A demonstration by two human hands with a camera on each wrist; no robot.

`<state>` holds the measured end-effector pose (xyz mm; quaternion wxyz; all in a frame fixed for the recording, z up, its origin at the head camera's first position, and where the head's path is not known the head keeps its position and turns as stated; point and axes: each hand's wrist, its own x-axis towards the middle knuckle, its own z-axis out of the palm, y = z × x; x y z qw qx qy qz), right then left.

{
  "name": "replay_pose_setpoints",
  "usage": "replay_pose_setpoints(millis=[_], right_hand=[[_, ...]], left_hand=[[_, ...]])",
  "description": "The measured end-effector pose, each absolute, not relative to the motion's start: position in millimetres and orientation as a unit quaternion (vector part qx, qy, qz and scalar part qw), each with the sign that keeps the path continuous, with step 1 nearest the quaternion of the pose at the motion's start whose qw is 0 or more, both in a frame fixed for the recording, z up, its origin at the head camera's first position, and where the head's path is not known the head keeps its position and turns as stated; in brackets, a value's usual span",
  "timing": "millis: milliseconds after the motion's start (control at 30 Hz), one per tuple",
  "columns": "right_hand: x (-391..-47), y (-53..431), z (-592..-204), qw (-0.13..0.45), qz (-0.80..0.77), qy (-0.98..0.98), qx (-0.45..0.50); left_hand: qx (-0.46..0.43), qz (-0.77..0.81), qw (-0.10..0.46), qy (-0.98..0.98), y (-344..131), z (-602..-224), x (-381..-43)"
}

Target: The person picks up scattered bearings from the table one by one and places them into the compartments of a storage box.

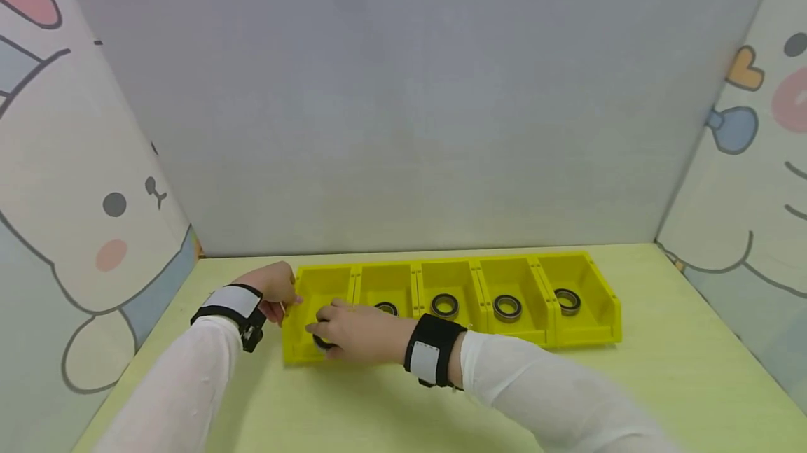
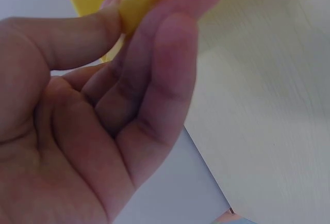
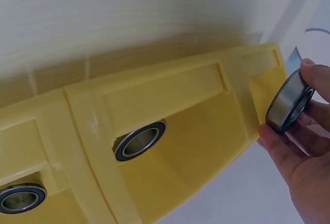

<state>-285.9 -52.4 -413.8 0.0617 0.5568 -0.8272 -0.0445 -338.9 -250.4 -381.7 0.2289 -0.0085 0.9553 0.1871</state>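
My right hand (image 1: pixel 362 332) pinches a ball bearing (image 3: pixel 290 101) between thumb and fingers, at the leftmost compartment of a row of yellow bins (image 1: pixel 583 335). In the right wrist view the bearing is tilted, its steel outer ring and dark seal showing. My left hand (image 1: pixel 274 286) grips the left side wall of the row, thumb on one face and fingers on the other, as the left wrist view (image 2: pixel 126 15) shows. The second compartment holds another bearing (image 1: pixel 387 308), partly hidden behind my right hand.
Single bearings lie in the other compartments: the middle one (image 1: pixel 445 306), the fourth (image 1: pixel 507 307) and the rightmost (image 1: pixel 568 301). The row stands on a pale tabletop (image 1: pixel 681 341) near a grey back wall (image 1: pixel 403 124). Cartoon-printed panels (image 1: pixel 82 180) flank both sides.
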Motion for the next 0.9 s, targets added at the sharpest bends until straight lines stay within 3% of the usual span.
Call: replay_pose_setpoints(millis=[433,900], right_hand=[[-315.7,-97.3,-428.5,0.095,-0.102,-0.873,0.467],[-318.3,-115.7,-453.0,0.099,-0.207,-0.871,0.433]], left_hand=[[-0.015,0.213,0.242,0.946,-252.8,-382.4,-341.4],[-0.005,0.207,0.229,0.951,-254.7,-385.3,-340.6]])
